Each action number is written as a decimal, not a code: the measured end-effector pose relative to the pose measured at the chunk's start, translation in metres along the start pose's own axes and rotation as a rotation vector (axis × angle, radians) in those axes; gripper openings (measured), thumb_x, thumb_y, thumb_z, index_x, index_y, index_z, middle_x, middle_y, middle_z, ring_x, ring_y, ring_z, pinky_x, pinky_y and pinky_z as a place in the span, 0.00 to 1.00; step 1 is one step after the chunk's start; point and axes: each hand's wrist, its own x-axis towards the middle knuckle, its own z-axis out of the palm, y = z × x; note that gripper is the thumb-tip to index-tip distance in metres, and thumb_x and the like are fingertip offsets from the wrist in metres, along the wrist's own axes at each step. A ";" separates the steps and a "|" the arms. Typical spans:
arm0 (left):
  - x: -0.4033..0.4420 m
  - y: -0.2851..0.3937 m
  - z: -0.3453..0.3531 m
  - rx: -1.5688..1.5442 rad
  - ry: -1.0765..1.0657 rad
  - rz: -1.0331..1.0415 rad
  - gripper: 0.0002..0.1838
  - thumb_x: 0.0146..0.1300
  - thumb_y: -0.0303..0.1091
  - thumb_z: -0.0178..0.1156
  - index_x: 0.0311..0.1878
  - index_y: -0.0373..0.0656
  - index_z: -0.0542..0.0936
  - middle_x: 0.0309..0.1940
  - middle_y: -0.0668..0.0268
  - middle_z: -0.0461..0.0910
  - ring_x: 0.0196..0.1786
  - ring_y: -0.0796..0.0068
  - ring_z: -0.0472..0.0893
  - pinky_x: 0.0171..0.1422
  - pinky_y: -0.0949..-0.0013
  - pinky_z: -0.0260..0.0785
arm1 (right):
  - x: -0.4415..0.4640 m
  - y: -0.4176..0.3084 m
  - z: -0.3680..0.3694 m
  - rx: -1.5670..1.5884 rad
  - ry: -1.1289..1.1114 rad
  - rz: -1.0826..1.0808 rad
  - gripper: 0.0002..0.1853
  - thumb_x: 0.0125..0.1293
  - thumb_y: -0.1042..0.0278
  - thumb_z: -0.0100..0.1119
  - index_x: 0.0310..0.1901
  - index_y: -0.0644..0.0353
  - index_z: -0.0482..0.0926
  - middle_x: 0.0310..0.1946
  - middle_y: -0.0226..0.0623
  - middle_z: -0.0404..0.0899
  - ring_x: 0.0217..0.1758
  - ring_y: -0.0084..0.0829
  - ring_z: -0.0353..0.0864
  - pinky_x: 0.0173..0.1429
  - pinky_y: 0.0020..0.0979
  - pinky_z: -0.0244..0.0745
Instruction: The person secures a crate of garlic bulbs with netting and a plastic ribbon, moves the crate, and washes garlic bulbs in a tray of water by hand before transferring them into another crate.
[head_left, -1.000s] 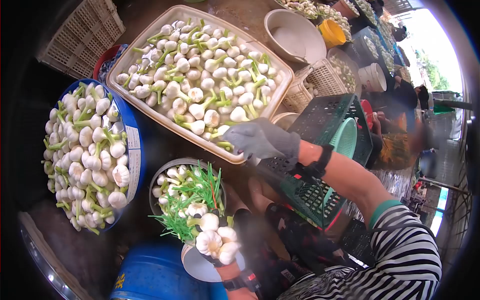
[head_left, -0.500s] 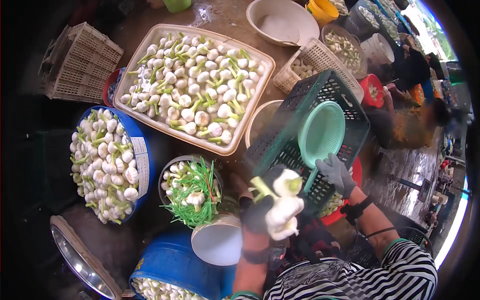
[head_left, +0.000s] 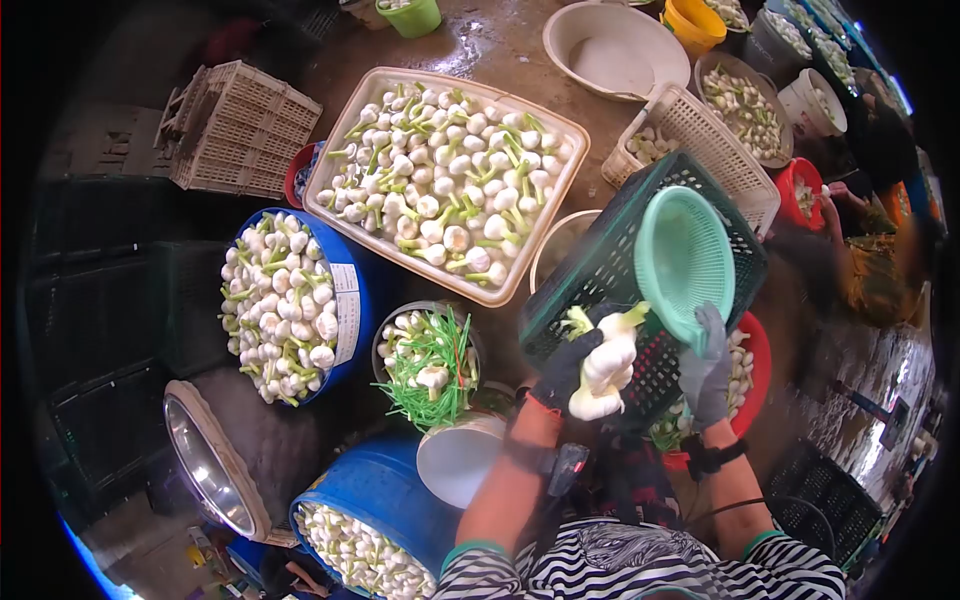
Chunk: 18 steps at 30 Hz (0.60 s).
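My left hand (head_left: 572,372), in a dark glove, is closed around a few garlic bulbs (head_left: 608,368) with short green stems. They are held over the near side of a dark green plastic crate (head_left: 580,290). A light green strainer (head_left: 685,250) lies tilted on top of that crate. At the strainer's lower end, my right hand (head_left: 706,375) in a grey glove grips it; the handle is hidden behind the fingers. Below the right hand, a red basin (head_left: 757,375) with garlic is partly covered by the arm and crate.
A large tray (head_left: 312,200) of garlic stands ahead, beside a blue tub (head_left: 345,345) heaped with bulbs. Nearer are a bucket (head_left: 378,360) with garlic and green strips, a white bucket (head_left: 460,465) and a blue barrel (head_left: 400,480). A co-worker (head_left: 880,270) sits at the right.
The view has shifted, so surrounding things appear farther right. My left hand has carried the garlic closer to the strainer and crate. The right hand remains at the strainer's lower end.
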 end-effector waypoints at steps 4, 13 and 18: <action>0.066 -0.041 -0.008 0.188 0.428 -0.399 0.20 0.59 0.48 0.57 0.44 0.41 0.80 0.35 0.60 0.81 0.39 0.67 0.80 0.46 0.63 0.71 | -0.004 -0.030 -0.065 -0.183 0.075 -0.162 0.28 0.56 0.89 0.50 0.62 0.70 0.64 0.60 0.46 0.68 0.65 0.36 0.67 0.69 0.33 0.60; 0.115 -0.094 -0.036 1.244 0.544 -0.321 0.28 0.53 0.49 0.59 0.54 0.43 0.74 0.49 0.48 0.77 0.52 0.48 0.76 0.58 0.54 0.68 | -0.017 -0.033 -0.081 -0.030 0.088 -0.045 0.31 0.51 0.86 0.50 0.61 0.71 0.65 0.57 0.49 0.71 0.60 0.39 0.71 0.64 0.34 0.65; 0.061 -0.052 -0.020 0.724 0.215 -0.058 0.21 0.60 0.30 0.58 0.58 0.39 0.72 0.53 0.53 0.77 0.55 0.63 0.77 0.57 0.59 0.70 | -0.010 -0.044 -0.070 -0.075 -0.091 -0.174 0.32 0.46 0.84 0.48 0.60 0.71 0.67 0.55 0.52 0.72 0.58 0.46 0.73 0.61 0.38 0.68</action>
